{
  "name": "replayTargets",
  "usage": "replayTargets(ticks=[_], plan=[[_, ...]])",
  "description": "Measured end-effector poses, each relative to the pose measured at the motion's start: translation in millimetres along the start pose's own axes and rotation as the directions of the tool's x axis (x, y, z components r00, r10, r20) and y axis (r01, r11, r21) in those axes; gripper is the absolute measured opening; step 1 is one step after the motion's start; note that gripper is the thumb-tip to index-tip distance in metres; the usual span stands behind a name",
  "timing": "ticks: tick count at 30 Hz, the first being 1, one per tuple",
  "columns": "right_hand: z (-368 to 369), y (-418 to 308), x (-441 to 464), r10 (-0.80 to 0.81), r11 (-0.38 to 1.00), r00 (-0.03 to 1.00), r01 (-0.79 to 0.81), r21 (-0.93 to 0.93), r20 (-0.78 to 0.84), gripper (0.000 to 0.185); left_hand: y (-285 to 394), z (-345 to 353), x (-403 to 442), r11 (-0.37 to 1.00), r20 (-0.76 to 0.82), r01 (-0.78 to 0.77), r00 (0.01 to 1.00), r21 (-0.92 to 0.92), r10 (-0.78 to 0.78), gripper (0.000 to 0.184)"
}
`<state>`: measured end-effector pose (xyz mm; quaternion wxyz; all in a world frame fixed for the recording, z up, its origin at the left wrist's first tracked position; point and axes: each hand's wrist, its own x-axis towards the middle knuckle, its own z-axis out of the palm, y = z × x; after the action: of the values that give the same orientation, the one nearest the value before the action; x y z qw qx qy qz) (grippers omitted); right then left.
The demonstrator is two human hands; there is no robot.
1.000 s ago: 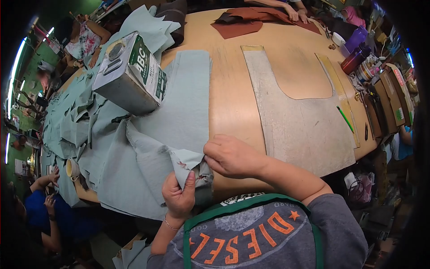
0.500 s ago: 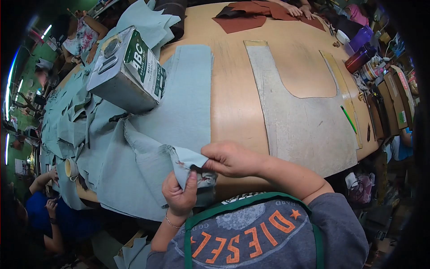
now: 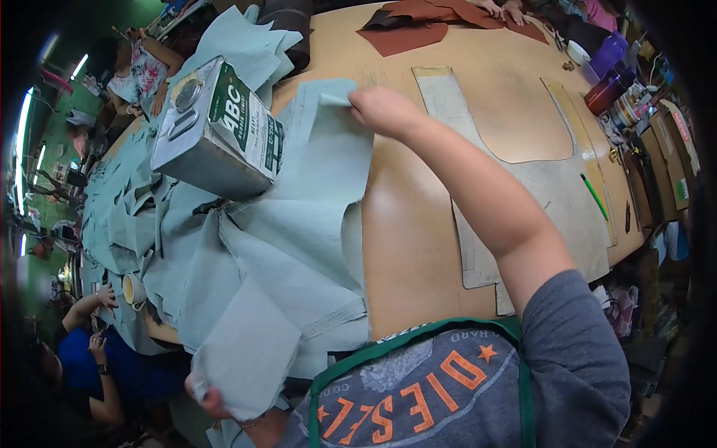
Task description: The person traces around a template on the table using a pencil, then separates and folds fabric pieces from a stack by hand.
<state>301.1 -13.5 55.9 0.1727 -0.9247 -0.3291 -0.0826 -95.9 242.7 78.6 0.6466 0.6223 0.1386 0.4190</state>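
The tan counter [image 3: 407, 224] has a smooth top with dark scuffs toward its far side. Pale blue cloth [image 3: 284, 220], layered and crumpled, covers its left part. A grey template [image 3: 560, 187] lies flat to the right, beside a yellowish strip [image 3: 565, 112]. Brown leather [image 3: 414, 36] lies at the far side, a pen [image 3: 627, 216] near the right edge.

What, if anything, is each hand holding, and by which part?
Right hand: a pale blue-green sheet, pinched near its far right corner. Left hand: a pale cloth piece, gripped at its lower-left end.
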Motion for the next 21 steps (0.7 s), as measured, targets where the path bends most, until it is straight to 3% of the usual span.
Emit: replayTargets(ticks=[3,7,9,11,12,14,15,16,18,19,20,21], plan=[[-1,9,50,0.093,0.99,0.995,-0.094,-0.108,-0.023,0.02,28,6,5,0.875,0.093,0.131,0.991,-0.466,-0.099,0.033],[4,13,85,0.232,0.968,0.951,-0.247,-0.049,-0.202,0.025,40,15,3,0.78,0.095,0.188,0.982,-0.597,-0.163,0.034],[7,10,88,0.26,0.963,0.916,-0.269,0.015,-0.304,0.029,47,40,-1,0.737,0.095,0.288,0.951,-0.611,-0.293,0.035],[13,-4,72,0.198,0.98,0.897,-0.186,0.069,-0.396,0.032,46,72,-6,0.712,0.086,0.401,0.896,-0.577,-0.436,0.035],[7,-21,57,0.189,0.971,0.925,-0.127,0.201,-0.329,0.035,42,88,-10,0.724,0.089,0.441,0.878,-0.531,-0.47,0.036],[-12,-62,6,0.101,0.857,0.983,-0.008,0.515,-0.153,0.04,16,92,-18,0.857,0.175,0.424,0.905,-0.292,-0.387,0.031],[-22,-81,-25,-0.024,0.799,0.999,0.035,0.601,-0.026,0.037,-3,94,-20,0.901,0.231,0.402,0.903,-0.164,-0.361,0.028],[-27,-93,-55,-0.204,0.723,0.979,0.157,0.673,-0.01,0.035,-14,102,-22,0.928,0.295,0.372,0.89,-0.032,-0.346,0.026],[-35,-115,-104,-0.395,0.522,0.911,0.122,0.844,0.113,0.047,-20,132,-20,0.861,0.489,0.508,0.747,0.017,-0.45,0.024],[-34,-122,-120,-0.428,0.442,0.9,0.124,0.888,0.088,0.046,-26,146,-21,0.879,0.531,0.476,0.744,0.004,-0.405,0.024],[-35,-125,-128,-0.441,0.439,0.872,0.004,0.898,0.212,0.043,-32,153,-22,0.897,0.576,0.442,0.736,-0.011,-0.356,0.025],[-32,-126,-134,-0.381,0.435,0.894,-0.052,0.899,0.236,0.042,-33,155,-23,0.901,0.614,0.431,0.7,0.045,-0.366,0.027]])
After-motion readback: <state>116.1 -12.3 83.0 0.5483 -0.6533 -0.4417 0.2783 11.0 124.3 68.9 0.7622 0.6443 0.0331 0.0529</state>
